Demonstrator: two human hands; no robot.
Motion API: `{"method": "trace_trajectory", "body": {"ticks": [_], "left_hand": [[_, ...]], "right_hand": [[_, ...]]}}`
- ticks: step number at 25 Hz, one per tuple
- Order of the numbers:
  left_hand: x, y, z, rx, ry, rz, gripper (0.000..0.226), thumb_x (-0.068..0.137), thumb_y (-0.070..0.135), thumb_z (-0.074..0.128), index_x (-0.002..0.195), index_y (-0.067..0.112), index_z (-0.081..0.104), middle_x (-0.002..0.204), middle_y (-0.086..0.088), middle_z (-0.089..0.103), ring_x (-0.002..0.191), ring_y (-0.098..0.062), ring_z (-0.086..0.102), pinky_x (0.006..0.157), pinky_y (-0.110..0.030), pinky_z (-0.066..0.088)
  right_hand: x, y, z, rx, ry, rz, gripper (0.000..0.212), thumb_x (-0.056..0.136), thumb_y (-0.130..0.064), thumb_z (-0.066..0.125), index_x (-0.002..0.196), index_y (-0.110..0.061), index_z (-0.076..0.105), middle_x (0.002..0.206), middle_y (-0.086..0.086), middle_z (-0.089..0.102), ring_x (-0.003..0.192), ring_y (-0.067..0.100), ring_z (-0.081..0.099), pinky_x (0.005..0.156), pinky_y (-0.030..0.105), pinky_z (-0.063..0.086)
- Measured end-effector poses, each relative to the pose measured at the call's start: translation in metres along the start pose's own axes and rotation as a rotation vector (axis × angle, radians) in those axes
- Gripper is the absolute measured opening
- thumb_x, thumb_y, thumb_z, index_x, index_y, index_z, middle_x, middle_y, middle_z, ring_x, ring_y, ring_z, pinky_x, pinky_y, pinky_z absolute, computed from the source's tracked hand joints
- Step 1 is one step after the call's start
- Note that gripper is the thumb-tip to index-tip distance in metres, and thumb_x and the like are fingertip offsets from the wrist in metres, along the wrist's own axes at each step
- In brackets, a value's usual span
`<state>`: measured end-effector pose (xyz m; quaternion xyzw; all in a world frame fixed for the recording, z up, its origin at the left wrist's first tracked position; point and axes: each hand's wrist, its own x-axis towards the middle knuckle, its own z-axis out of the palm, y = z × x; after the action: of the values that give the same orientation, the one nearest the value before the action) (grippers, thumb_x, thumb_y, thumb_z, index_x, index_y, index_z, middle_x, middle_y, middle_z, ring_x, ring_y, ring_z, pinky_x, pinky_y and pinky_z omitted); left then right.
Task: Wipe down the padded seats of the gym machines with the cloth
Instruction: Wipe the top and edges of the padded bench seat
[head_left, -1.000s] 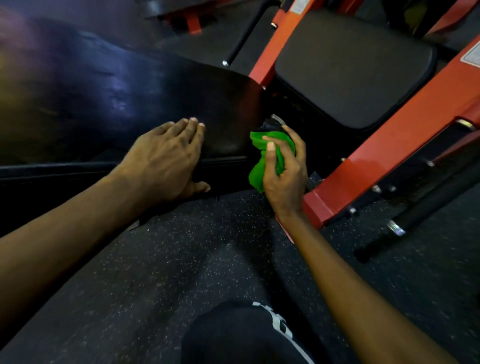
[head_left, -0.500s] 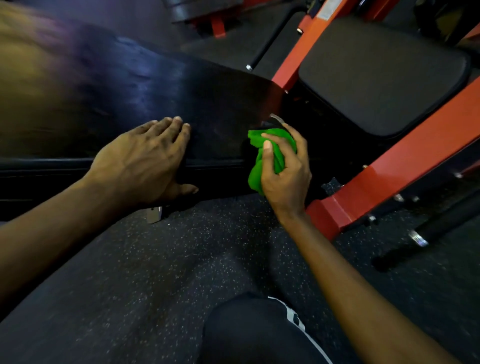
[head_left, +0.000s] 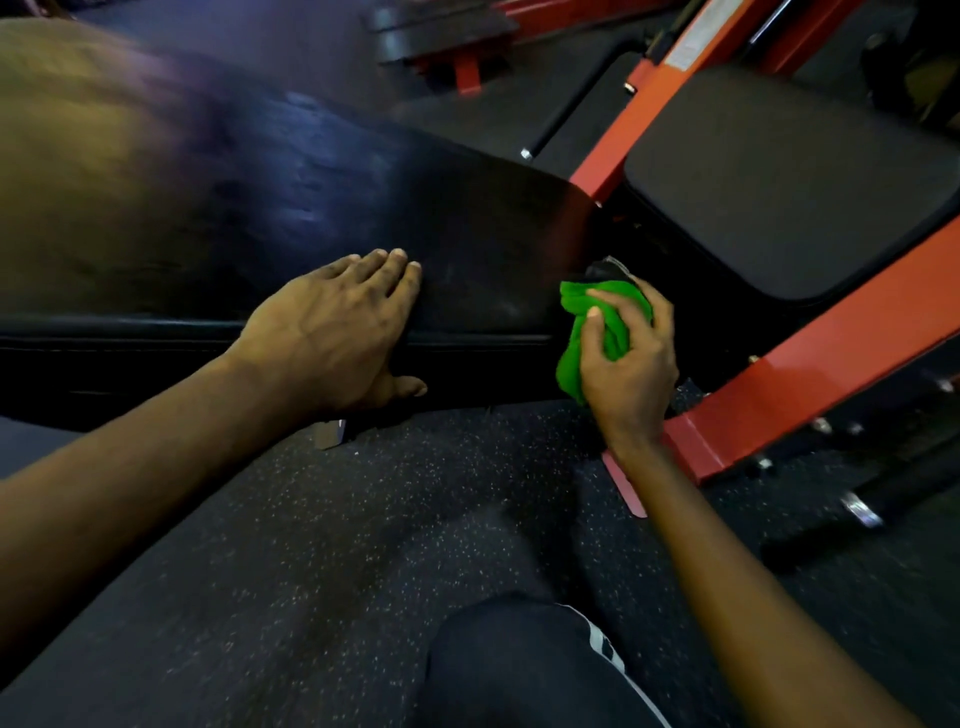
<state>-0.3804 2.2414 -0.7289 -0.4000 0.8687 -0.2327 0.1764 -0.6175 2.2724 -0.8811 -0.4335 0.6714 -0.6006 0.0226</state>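
From the head view we judged ourselves mid-task: the bunched green cloth (head_left: 574, 358) sat at the right end of the long black pad (head_left: 363, 208), and the smaller seat (head_left: 789, 176) right of that pad seemed not yet wiped. Our left hand (head_left: 332, 332) lay flat on the pad's near edge with its fingers straight; our right hand (head_left: 634, 364) gripped the cloth, thumb across it.

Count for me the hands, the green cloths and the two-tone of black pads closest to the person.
Hands: 2 (left hand, right hand)
Cloths: 1 (green cloth)
Pads: 2 (long pad, square pad)
Total: 5
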Motion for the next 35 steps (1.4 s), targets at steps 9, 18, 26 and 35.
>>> {"method": "trace_trajectory", "body": {"ticks": [9, 18, 26, 35], "left_hand": [[-0.003, -0.001, -0.004, -0.002, 0.024, -0.003, 0.11, 0.084, 0.079, 0.035, 0.158, 0.005, 0.001, 0.166, -0.018, 0.006, 0.154, -0.025, 0.011, 0.125, -0.035, 0.011], [-0.035, -0.03, 0.004, 0.028, 0.112, -0.059, 0.114, 0.079, 0.085, 0.025, 0.153, -0.001, 0.028, 0.155, -0.028, 0.034, 0.144, -0.035, 0.037, 0.118, -0.042, 0.029], [-0.033, -0.03, 0.004, 0.015, 0.109, -0.072, 0.114, 0.08, 0.085, 0.028, 0.157, 0.003, 0.016, 0.161, -0.024, 0.021, 0.15, -0.03, 0.024, 0.122, -0.038, 0.017], [-0.033, -0.027, 0.0, -0.001, 0.095, -0.066, 0.116, 0.078, 0.084, 0.037, 0.158, 0.003, 0.014, 0.163, -0.023, 0.018, 0.151, -0.029, 0.022, 0.123, -0.037, 0.017]], "right_hand": [[-0.028, -0.064, 0.011, 0.105, -0.221, -0.353, 0.025, 0.097, -0.03, 0.065, 0.119, -0.022, 0.073, 0.144, 0.0, 0.053, 0.13, 0.015, 0.054, 0.109, 0.028, 0.044], [-0.019, -0.084, 0.022, 0.109, -0.106, -0.13, 0.02, 0.098, -0.03, 0.061, 0.109, -0.022, 0.075, 0.133, -0.007, 0.06, 0.118, 0.009, 0.059, 0.099, 0.007, 0.036], [-0.008, -0.027, -0.002, 0.037, -0.116, -0.135, 0.024, 0.096, -0.033, 0.063, 0.115, -0.022, 0.075, 0.139, 0.0, 0.057, 0.124, 0.007, 0.055, 0.103, 0.004, 0.033], [-0.044, -0.108, 0.036, 0.189, -0.127, -0.326, 0.021, 0.097, -0.027, 0.065, 0.112, -0.018, 0.076, 0.135, 0.004, 0.059, 0.123, 0.017, 0.059, 0.104, 0.024, 0.045]]}}
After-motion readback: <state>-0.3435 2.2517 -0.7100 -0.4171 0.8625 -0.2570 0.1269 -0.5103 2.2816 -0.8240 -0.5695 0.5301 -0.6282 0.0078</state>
